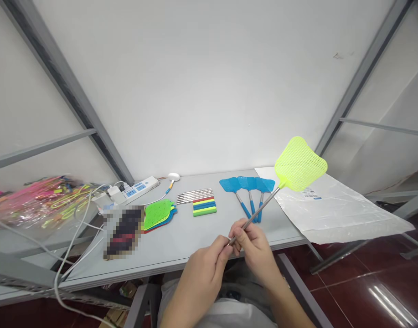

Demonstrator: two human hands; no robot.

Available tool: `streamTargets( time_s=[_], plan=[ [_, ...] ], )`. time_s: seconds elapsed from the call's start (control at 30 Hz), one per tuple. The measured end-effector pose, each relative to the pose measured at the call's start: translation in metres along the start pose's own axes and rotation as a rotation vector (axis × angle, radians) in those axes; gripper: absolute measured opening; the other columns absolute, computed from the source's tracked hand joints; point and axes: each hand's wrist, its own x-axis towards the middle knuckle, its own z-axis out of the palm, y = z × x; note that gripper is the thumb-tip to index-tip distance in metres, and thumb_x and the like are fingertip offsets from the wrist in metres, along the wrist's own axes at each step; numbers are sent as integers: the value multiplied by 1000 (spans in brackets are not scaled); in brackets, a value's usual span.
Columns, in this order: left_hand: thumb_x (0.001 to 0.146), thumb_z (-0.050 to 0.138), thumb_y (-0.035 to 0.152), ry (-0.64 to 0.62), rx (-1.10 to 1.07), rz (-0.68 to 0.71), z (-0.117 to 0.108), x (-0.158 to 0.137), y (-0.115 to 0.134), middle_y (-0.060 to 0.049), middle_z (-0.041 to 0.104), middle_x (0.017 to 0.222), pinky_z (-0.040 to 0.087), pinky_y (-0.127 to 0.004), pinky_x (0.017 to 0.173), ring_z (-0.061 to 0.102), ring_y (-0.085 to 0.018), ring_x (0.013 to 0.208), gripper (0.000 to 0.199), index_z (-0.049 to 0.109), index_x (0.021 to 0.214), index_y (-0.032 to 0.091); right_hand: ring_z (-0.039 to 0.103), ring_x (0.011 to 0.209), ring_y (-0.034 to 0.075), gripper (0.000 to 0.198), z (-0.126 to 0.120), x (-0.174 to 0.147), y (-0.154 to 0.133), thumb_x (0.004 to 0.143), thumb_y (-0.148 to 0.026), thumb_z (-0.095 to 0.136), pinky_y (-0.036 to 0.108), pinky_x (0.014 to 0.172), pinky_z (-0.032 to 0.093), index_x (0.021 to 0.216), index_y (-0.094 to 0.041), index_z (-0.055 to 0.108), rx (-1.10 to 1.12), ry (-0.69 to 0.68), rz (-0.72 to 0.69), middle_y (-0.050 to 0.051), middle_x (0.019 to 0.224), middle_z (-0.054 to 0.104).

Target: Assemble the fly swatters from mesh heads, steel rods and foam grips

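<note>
A yellow-green fly swatter [301, 164] slants up to the right above the table's front edge, its metal rod bare of any grip. My right hand [255, 246] is closed around the lower part of that rod. At the rod's bottom end, my left hand [207, 266] pinches with thumb and fingers, touching the right hand's fingertips. Beyond my hands lie three blue fly swatters [248, 183] with blue grips. Left of them are several coloured handle grips [204, 210], side by side, and a row of metal rods [194, 196]. A stack of swatter heads [158, 215], green on top, lies farther left.
On the table [174, 246], a white plastic bag [318, 209] covers the right end and hangs over the front. A power strip [140, 187] with cables and a pixelated dark item [124, 232] lie at left. Bagged colourful items [54, 200] fill the left side.
</note>
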Motion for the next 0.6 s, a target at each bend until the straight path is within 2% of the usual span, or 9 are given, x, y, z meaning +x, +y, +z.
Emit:
streamTargets(
  time_s=[0.13, 0.23, 0.33, 0.47, 0.6],
  plan=[
    [101, 32, 40, 5, 121, -38, -4, 10, -18, 4, 59, 70, 26, -25, 58, 53, -18, 62, 26, 50, 88, 28, 39, 50, 9, 36, 4, 5, 13, 95, -48, 50, 24, 50, 31, 80, -17, 62, -36, -40, 27, -6, 52, 39],
    [100, 34, 42, -9, 184, -66, -18, 15, -41, 4, 57, 66, 29, -24, 60, 54, -18, 64, 29, 49, 80, 26, 34, 46, 8, 40, -8, 16, 17, 91, -52, 56, 24, 47, 27, 79, -15, 66, 5, 80, 48, -7, 50, 35],
    [98, 37, 43, -12, 214, -79, -34, 17, -65, 3, 64, 76, 34, -25, 69, 58, -19, 75, 29, 53, 81, 26, 32, 46, 6, 37, -29, 26, 13, 83, -51, 67, 23, 47, 29, 77, -14, 66, 120, 266, 22, -7, 51, 36],
    [97, 38, 48, -21, 251, -85, -54, 12, -93, 3, 66, 76, 37, -26, 73, 61, -20, 80, 34, 59, 80, 27, 30, 46, 5, 34, -66, 28, -5, 81, -48, 71, 21, 48, 31, 75, -16, 64, 194, 401, -41, -8, 52, 34],
    [91, 46, 52, 30, 286, -119, -72, -1, -117, 1, 71, 87, 41, -28, 81, 63, -22, 87, 33, 68, 84, 28, 23, 45, 4, 34, -103, 21, -24, 79, -48, 74, 17, 46, 30, 75, -18, 58, 264, 554, -124, -10, 52, 27]
  ],
)
